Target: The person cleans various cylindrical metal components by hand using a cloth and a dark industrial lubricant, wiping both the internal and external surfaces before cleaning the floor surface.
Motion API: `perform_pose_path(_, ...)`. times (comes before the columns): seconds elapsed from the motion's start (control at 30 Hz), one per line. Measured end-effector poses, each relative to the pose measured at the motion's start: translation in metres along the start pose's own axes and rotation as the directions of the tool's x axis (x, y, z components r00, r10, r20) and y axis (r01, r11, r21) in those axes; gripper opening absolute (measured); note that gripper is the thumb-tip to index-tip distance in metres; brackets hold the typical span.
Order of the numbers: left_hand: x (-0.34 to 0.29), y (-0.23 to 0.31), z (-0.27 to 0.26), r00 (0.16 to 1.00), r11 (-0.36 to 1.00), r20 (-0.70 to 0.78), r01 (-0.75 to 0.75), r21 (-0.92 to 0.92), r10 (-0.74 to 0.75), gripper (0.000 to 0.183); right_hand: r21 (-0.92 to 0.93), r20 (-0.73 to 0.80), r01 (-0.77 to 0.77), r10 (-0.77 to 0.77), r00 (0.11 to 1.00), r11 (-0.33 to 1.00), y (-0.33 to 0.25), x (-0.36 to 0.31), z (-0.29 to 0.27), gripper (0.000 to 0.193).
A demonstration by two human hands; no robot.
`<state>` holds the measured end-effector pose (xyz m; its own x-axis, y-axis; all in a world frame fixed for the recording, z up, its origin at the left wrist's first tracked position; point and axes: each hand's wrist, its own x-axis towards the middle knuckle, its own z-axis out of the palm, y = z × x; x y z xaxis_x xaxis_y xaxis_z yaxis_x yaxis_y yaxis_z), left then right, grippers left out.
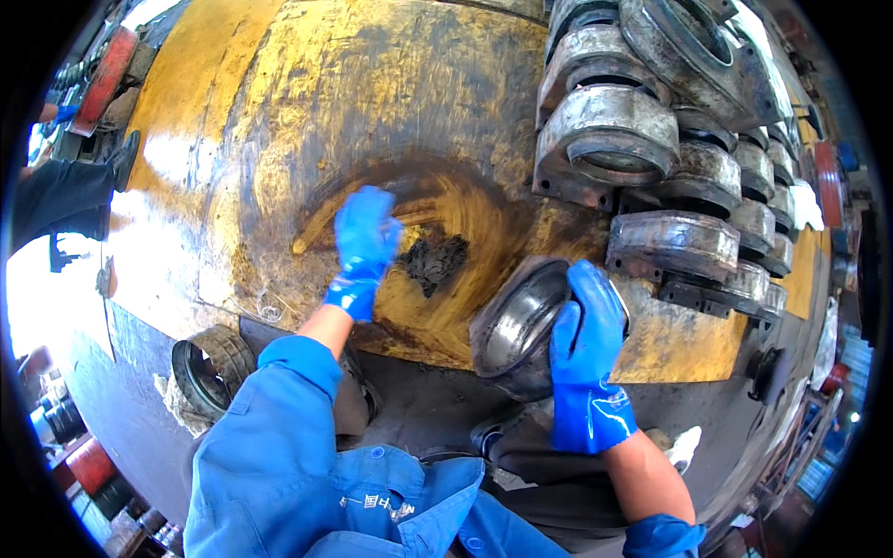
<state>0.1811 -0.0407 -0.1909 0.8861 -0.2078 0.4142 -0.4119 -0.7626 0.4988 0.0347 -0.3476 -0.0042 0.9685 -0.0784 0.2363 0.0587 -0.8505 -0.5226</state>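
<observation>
Yellow board [372, 84], scuffed and streaked with dark smears, spreads out ahead of the person. At its near edge, right of centre, sits a metal ring [517, 325], tilted, its shiny inner wall showing. Gripping its right side is the gloved right hand [592, 349], fingers reaching up along it, thumb over the rim. Left of the ring, a dark lump [433, 264] lies on the board amid curved smears. Just beside the lump hovers the gloved left hand [367, 232], fingers bent; whether it holds anything, I cannot tell. Grimy castings [674, 244] stand in stacked rows at the upper right. Off the board, at lower left, a collar [212, 367] rests by a pale rag [179, 407]. Another person's leg [65, 197] shows at the far left.
</observation>
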Motion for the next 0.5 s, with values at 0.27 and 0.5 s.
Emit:
perform_pose_path(0.27,-0.052,0.02,0.032,0.868,0.925,0.393,-0.368,0.096,0.305,0.03,0.006,0.032,-0.032,0.032,0.999,0.999,-0.005,-0.001,0.007,0.042)
perform_pose_path(0.5,0.014,-0.178,0.008,0.905,0.63,-0.314,0.426,0.649,-0.288,0.018,0.016,0.083,-0.047,0.046,0.996,0.999,-0.011,0.004,0.012,0.046)
